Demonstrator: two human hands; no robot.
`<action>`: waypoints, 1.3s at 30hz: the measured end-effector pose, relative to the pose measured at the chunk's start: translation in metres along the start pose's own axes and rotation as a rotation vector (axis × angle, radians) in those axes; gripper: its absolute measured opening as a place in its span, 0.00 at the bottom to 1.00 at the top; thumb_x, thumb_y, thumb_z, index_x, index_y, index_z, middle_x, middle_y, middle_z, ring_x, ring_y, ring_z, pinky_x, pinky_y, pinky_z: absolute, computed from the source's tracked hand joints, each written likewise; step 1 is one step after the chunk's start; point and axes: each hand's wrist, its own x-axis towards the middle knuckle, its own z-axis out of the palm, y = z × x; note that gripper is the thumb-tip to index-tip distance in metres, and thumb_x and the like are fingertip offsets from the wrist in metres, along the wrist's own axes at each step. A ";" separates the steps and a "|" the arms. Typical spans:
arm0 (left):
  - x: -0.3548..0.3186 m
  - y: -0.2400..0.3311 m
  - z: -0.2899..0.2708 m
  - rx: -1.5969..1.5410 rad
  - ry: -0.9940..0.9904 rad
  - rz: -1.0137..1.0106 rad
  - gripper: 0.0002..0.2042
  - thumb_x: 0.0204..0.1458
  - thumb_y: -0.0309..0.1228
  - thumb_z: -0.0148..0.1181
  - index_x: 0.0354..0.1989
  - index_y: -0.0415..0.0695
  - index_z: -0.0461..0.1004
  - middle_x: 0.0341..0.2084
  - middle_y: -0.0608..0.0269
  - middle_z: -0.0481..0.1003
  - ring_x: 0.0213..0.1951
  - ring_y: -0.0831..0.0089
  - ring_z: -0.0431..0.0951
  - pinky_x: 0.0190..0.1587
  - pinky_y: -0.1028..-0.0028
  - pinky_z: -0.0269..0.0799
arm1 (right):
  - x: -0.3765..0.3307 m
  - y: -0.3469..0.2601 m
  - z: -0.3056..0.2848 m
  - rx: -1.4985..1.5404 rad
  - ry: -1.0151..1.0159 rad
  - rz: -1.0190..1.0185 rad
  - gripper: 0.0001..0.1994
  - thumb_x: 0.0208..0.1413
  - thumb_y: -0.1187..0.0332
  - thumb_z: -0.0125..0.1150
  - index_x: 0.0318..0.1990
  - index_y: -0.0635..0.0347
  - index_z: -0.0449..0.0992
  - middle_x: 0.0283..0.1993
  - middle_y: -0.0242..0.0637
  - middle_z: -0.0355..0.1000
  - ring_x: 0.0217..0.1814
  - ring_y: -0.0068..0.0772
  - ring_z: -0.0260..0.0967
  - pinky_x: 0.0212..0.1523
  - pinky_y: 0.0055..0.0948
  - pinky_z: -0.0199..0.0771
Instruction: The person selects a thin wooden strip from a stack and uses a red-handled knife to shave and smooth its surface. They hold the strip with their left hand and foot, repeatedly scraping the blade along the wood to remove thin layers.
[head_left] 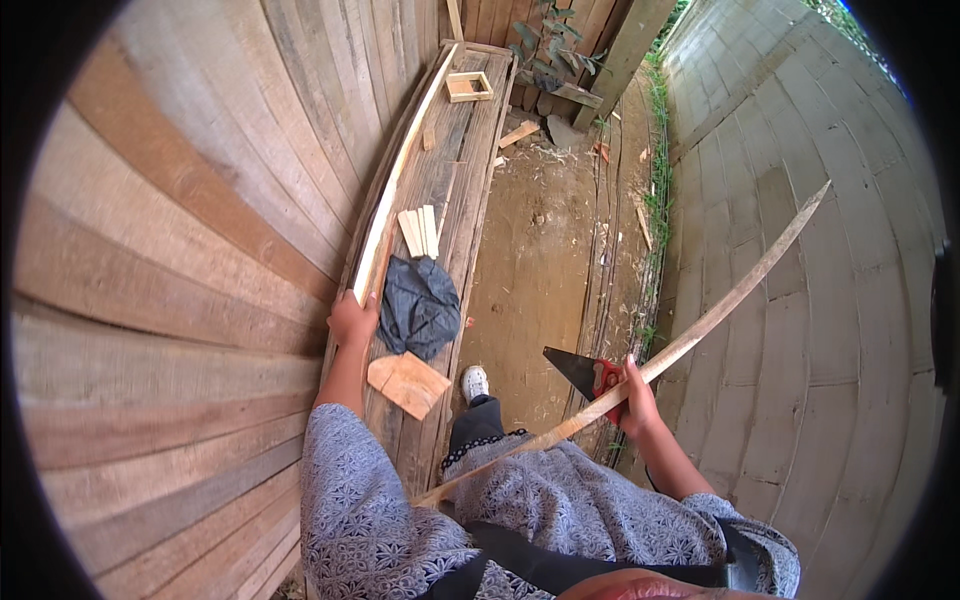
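Lengthwise, strip point(377, 241) along bench point(457, 170), saw point(570, 368) beyond edge

Lettering, labels, numbers, signs: none legible to you. Red-handled saw point(586, 374), your four o'clock: no readable marking. Dark crumpled sheet point(420, 308), your nine o'clock: no readable print. Small wooden frame point(470, 98), twelve o'clock: likewise.

Far end: small rectangular pale-wood box point(470, 98) — leafy green plant point(560, 46) to its right.
Middle: crumpled black sheet point(418, 310), just beside flat light-brown wooden pieces point(415, 388).
Right side: tall grey panelled wall point(820, 350) — green grass point(660, 190) along its foot.
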 end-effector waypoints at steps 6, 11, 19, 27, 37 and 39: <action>0.068 0.020 0.039 0.013 0.039 0.073 0.21 0.55 0.50 0.60 0.42 0.42 0.75 0.46 0.54 0.76 0.54 0.53 0.73 0.52 0.44 0.67 | 0.019 -0.018 0.033 -0.019 0.058 0.045 0.29 0.66 0.42 0.49 0.57 0.62 0.72 0.34 0.26 0.63 0.36 0.26 0.63 0.41 0.30 0.68; 0.078 0.042 0.062 0.112 -0.032 -0.037 0.22 0.55 0.51 0.59 0.47 0.45 0.75 0.53 0.56 0.71 0.61 0.54 0.65 0.56 0.40 0.59 | 0.024 -0.031 0.050 -0.052 0.037 0.053 0.29 0.67 0.43 0.49 0.58 0.62 0.72 0.34 0.25 0.63 0.36 0.26 0.64 0.41 0.30 0.68; -0.005 -0.054 0.052 -0.014 0.049 -0.064 0.45 0.48 0.55 0.65 0.71 0.47 0.54 0.69 0.48 0.55 0.70 0.46 0.52 0.68 0.45 0.48 | 0.043 -0.047 0.087 -0.167 -0.012 0.023 0.27 0.67 0.43 0.49 0.53 0.62 0.74 0.32 0.28 0.65 0.34 0.28 0.66 0.38 0.30 0.69; -0.146 -0.141 0.015 0.114 -0.181 -0.198 0.60 0.38 0.54 0.74 0.75 0.46 0.41 0.72 0.47 0.47 0.71 0.44 0.49 0.70 0.45 0.45 | 0.067 -0.048 0.109 -0.127 -0.057 0.065 0.23 0.61 0.41 0.57 0.35 0.54 0.68 0.31 0.31 0.65 0.30 0.29 0.66 0.31 0.32 0.70; -0.228 -0.139 0.019 0.268 -0.119 -0.219 0.43 0.46 0.42 0.72 0.71 0.55 0.54 0.65 0.52 0.57 0.66 0.48 0.56 0.64 0.46 0.52 | 0.050 -0.077 0.144 -0.215 -0.086 -0.010 0.25 0.63 0.41 0.54 0.40 0.56 0.70 0.32 0.32 0.64 0.30 0.27 0.65 0.29 0.32 0.68; -0.239 -0.150 0.026 0.303 -0.065 -0.194 0.35 0.50 0.38 0.69 0.67 0.55 0.60 0.60 0.56 0.61 0.60 0.52 0.62 0.59 0.48 0.58 | 0.056 -0.077 0.136 -0.243 -0.121 -0.029 0.24 0.63 0.41 0.55 0.39 0.56 0.70 0.32 0.32 0.65 0.31 0.27 0.65 0.30 0.32 0.69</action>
